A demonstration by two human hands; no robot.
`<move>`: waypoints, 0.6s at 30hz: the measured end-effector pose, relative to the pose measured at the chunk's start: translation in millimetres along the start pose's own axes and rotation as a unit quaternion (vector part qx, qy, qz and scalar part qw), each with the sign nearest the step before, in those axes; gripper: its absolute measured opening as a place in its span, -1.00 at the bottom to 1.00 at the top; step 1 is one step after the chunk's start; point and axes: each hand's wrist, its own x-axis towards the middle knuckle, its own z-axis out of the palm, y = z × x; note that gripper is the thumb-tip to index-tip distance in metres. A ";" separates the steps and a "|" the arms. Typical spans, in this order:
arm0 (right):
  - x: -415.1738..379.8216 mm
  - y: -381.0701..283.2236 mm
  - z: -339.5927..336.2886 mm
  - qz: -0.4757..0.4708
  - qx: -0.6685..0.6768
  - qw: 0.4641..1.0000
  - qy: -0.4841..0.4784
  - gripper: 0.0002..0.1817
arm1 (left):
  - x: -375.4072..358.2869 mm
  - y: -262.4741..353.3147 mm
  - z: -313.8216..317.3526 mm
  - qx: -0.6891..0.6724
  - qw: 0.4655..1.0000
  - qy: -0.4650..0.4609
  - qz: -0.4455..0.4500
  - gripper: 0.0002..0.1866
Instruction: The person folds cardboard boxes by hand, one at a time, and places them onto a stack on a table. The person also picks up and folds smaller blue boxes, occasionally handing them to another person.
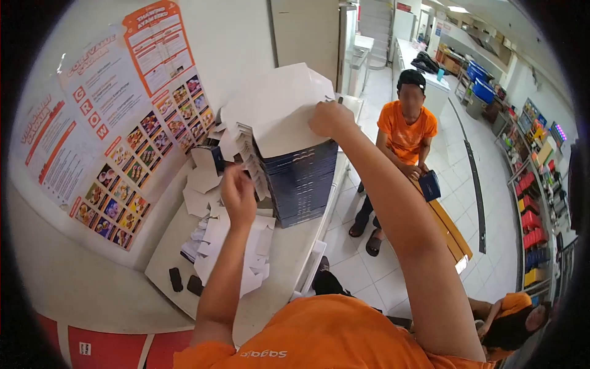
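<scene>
A tall stack of flat dark blue cartons [301,184] with white inner sides stands on the table [166,255]. My right hand [332,120] is at the right edge of the white top sheet [283,117], its fingers closed on that edge. To the left of the stack is my left hand [238,192], raised above the table with its fingers bent and slightly blurred; whether it holds anything cannot be made out. More white cardboard pieces [230,246] lie below and beside it, and a dark blue folded box [212,158] is behind it.
Two small black objects [176,280] lie near the table's left edge. Posters [117,123] cover the wall at left. A person in orange [407,129] holds a dark blue box [429,186] beyond a wooden bench [452,230]. Another person [513,320] is at lower right, near shelves [528,209].
</scene>
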 end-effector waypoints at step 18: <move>-276.2 64.5 -44.0 -0.095 0.313 0.944 0.037 -0.75 | -120.7 -109.7 -100.3 0.364 0.843 -0.372 -0.136 -0.67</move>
